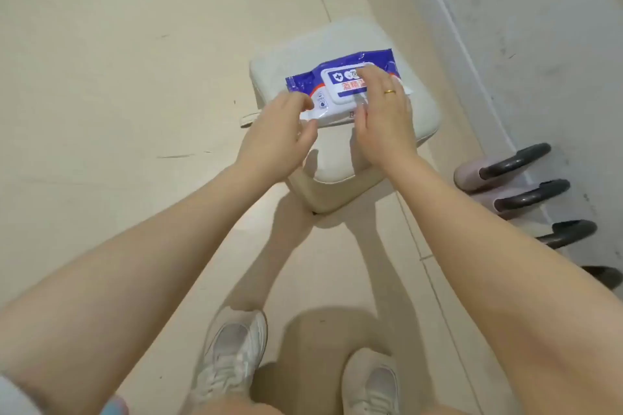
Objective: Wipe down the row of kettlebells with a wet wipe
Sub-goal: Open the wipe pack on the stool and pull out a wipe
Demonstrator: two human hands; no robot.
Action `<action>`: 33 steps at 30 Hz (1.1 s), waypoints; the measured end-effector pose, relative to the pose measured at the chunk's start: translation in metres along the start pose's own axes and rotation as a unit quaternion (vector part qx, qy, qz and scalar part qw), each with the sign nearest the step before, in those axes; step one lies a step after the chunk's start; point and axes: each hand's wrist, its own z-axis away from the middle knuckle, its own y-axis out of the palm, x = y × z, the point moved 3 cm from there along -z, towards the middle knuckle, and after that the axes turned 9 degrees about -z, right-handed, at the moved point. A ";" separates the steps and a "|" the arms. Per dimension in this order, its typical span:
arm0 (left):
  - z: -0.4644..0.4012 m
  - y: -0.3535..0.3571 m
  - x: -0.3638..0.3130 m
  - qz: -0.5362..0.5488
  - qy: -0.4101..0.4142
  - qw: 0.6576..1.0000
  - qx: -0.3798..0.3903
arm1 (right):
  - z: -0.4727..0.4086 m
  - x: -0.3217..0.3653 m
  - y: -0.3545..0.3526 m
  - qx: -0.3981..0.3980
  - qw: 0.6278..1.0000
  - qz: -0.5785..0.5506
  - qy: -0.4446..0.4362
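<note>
A blue and white pack of wet wipes [323, 84] lies on a cream padded stool [340, 158]. My left hand [279, 131] pinches the pack's near left end between thumb and fingers. My right hand [384, 111], with a gold ring, lies flat on the pack's white flip lid, fingers spread. Along the wall at the right stands a row of kettlebells [505, 168] with pale pink bodies and dark handles; the nearer ones are partly hidden behind my right forearm.
The floor is pale beige tile. A light wall [539, 27] runs along the right side behind the kettlebells. A small strap [249, 118] sticks out from the stool's left side. My two white sneakers [232, 354] stand at the bottom of the view.
</note>
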 end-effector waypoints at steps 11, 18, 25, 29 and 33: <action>-0.057 0.046 -0.020 -0.032 0.001 0.997 -0.066 | -0.033 -0.048 0.000 0.062 0.996 -0.055 0.016; -0.062 0.047 -0.012 -0.010 0.001 0.999 -0.051 | -0.045 -0.053 0.002 0.145 0.987 0.057 -0.036; -0.059 0.043 -0.005 0.010 0.066 0.998 -0.002 | -0.043 -0.050 -0.009 0.002 0.995 -0.088 -0.053; -0.042 0.041 0.000 0.114 0.087 0.989 0.042 | -0.029 -0.053 -0.006 -0.102 0.979 -0.172 0.030; -0.040 0.046 0.001 0.169 0.094 0.981 0.004 | -0.026 -0.051 -0.006 -0.209 0.948 -0.221 0.096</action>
